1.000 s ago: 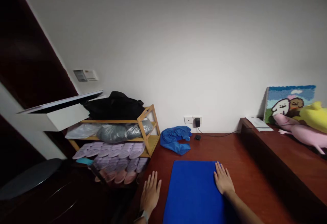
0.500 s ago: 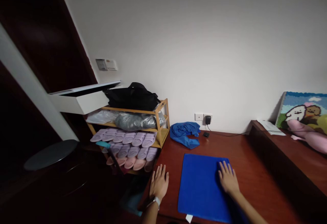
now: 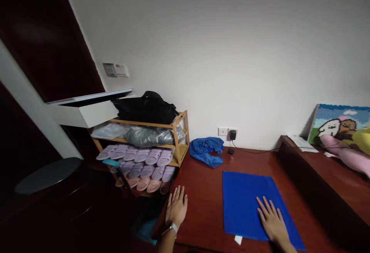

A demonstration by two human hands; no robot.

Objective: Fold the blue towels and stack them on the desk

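A flat blue cloth [image 3: 243,203] with a white tag at its near edge lies spread on the reddish-brown table [image 3: 202,214]. My right hand [image 3: 271,217] rests palm down on its right part, fingers spread, holding nothing. Left of the cloth, my left hand [image 3: 176,206] lies flat at the table's left edge, fingers stretched out, with a watch [image 3: 171,228] on the wrist. Farther back, a crumpled blue cloth [image 3: 206,151] sits against the wall side.
A wooden shoe rack [image 3: 180,141] with several slippers [image 3: 153,156] and a black bag [image 3: 147,108] stands at the left. A stool [image 3: 49,176] is beyond it. A black adapter [image 3: 232,134] is plugged into the wall. A raised ledge at the right bears a pink plush toy [image 3: 343,153].
The flat blue cloth has slid to the right across the table under my right hand, which moved right and nearer. My left hand stays at the table's edge. The view has shifted slightly.
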